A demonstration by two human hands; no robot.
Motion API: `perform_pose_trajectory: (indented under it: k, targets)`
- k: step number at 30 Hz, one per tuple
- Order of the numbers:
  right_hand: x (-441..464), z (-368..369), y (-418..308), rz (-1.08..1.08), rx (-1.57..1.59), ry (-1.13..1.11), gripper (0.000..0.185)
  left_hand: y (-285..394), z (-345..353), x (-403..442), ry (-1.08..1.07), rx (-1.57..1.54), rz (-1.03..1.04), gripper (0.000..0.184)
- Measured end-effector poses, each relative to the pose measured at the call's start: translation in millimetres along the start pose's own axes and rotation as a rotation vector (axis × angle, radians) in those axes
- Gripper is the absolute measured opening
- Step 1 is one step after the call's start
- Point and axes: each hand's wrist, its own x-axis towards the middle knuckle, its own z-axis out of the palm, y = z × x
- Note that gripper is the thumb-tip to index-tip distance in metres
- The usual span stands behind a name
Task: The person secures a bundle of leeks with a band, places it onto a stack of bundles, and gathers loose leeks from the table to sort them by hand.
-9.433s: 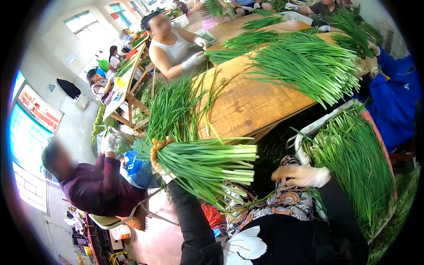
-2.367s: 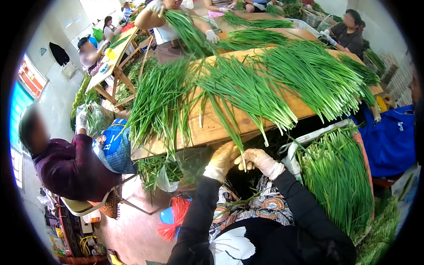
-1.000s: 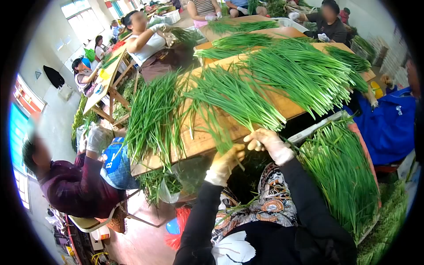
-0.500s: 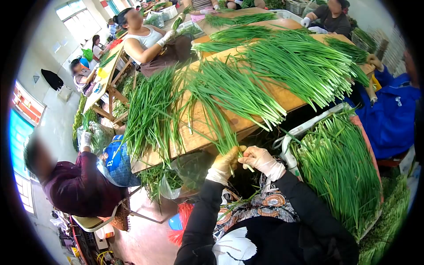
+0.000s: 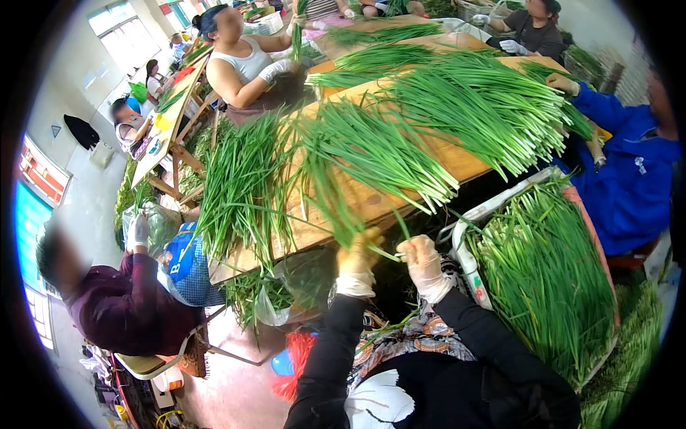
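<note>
My left hand, gloved and blurred, is closed on a small bunch of green stalks whose leaves trail up over the table edge. A pale stalk end sticks out on its right side. To the right, my right hand, in a whitish glove, pinches a thin green stalk or leaf. The hands are apart. Beyond them on the wooden table lie a fanned pile of stalks, a looser heap at the left and a larger pile at the back right.
A white crate full of green stalks stands at my right. A person in dark red sits at the left, one in a white top across the table, one in blue at the right. A plastic bag hangs below the table's edge.
My right hand has moved away from my left and now pinches a thin strand. My left hand keeps its bunch. The person in blue has reached an arm towards the table.
</note>
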Motion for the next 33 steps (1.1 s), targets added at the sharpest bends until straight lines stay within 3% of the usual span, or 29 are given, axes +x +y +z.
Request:
perform_pose_trajectory:
  k: [1,2,3,5,7,8,10,11,12,13,15,16,18,20,22,23,25,27,29,31,33]
  targets:
    - [-0.6,-1.4,1.6,0.056,0.062,0.101,0.012,3.9,0.9,1.7,0.115,0.009,0.113,0.037]
    - [2.5,-18.5,-15.8,0.262,0.155,0.036,0.011,11.7,-5.6,5.7,0.068,0.010,0.213,0.038]
    - [-7.0,-25.1,-6.0,0.220,0.109,-0.135,0.016,24.2,-5.7,5.7,0.061,-0.012,0.268,0.034]
    - [-33.1,-28.5,20.5,-0.207,-0.282,-0.775,0.028,45.8,-2.2,6.6,0.002,-0.032,0.351,0.029]
    - [-0.4,-65.1,-19.9,-0.113,-0.405,-1.459,0.040,62.8,5.2,-0.2,0.032,-0.032,0.327,0.023]
    - [-3.1,-65.9,0.3,-0.270,-0.252,-1.069,0.048,61.0,2.6,3.3,-0.019,-0.095,0.271,0.022]
    - [48.0,-87.7,-22.6,-0.192,-0.415,-0.293,0.026,53.6,1.7,6.1,-0.108,-0.247,0.040,0.022]
    - [65.5,-90.6,-18.2,-0.124,-0.315,-0.086,0.020,48.8,4.4,5.8,-0.147,-0.332,-0.134,0.022]
    - [82.8,-95.4,-20.5,-0.086,-0.650,-0.116,0.023,39.1,5.2,13.4,-0.354,-0.359,-0.169,0.025]
    - [93.0,-90.0,-4.3,-0.175,-0.592,-0.016,0.028,28.5,6.5,14.0,-0.166,-0.306,-0.294,0.029]
    - [110.9,-81.0,2.2,-0.053,-0.808,-0.215,0.028,22.7,-3.1,15.8,-0.312,-0.345,-0.364,0.032]
    - [117.3,-76.4,11.4,-0.054,-0.825,-0.269,0.027,23.6,-12.0,22.1,-0.504,-0.483,-0.443,0.033]
    - [129.2,-70.8,25.3,-0.107,-0.856,-0.336,0.021,41.9,-14.1,12.7,-0.614,-0.500,-0.318,0.033]
    - [141.4,-83.1,18.0,-0.205,-0.667,-0.105,0.017,56.1,-15.6,4.8,-0.612,-0.470,-0.155,0.030]
    - [147.6,-96.1,-4.7,-0.338,-0.581,0.094,0.018,64.5,-9.8,-0.8,-0.400,-0.344,-0.101,0.035]
    - [140.3,-97.6,-21.4,-0.216,-0.603,0.085,0.020,66.1,-7.5,-1.1,-0.317,-0.311,-0.129,0.038]
    - [119.5,-84.7,-29.9,0.037,-0.289,-0.240,0.025,50.1,-14.4,13.6,-0.417,-0.325,-0.163,0.044]
    - [88.5,-57.6,-23.2,-0.078,-0.119,-0.263,0.022,44.2,-1.7,11.3,-0.393,-0.270,-0.189,0.041]
    - [57.4,-41.9,-34.8,0.433,0.630,-0.405,0.013,20.8,-8.5,19.6,-0.297,-0.257,-0.173,0.035]
    - [34.0,-34.7,-33.8,0.443,0.704,-0.451,0.016,12.6,-11.9,16.2,-0.212,-0.247,-0.188,0.022]
    - [26.4,-36.5,-34.0,0.633,0.740,-0.586,0.016,1.7,-24.1,22.5,-0.271,-0.229,-0.209,0.019]
